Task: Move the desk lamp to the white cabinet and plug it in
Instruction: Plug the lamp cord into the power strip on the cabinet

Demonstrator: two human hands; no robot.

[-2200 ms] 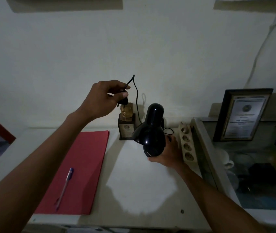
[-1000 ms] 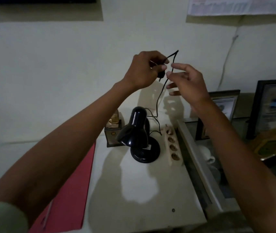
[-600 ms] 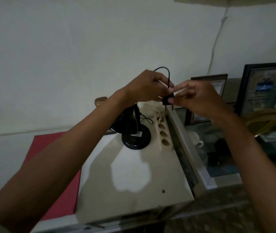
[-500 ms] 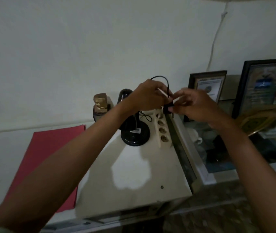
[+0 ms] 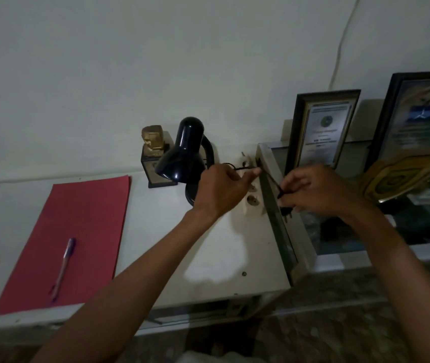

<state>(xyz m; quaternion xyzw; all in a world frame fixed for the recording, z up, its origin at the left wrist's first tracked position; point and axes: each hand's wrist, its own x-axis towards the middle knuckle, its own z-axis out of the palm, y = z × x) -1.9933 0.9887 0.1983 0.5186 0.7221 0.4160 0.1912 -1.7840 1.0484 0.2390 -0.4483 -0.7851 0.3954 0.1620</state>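
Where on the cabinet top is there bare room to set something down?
Bare: the white cabinet top between the red folder and its right edge. Crowded: the back, with trophy, desk lamp and power strip.

A single wide-angle view from the person's head looks forward and steeply down. Both forearms enter from the bottom edge and reach toward the middle of the frame, so the camera sits close above them. The white surface (image 5: 156, 231) fills the lower left and centre, the wall (image 5: 130, 61) the whole upper half, bowed by the lens. A glass case (image 5: 310, 247) runs along the right side. No second view shares the scene.
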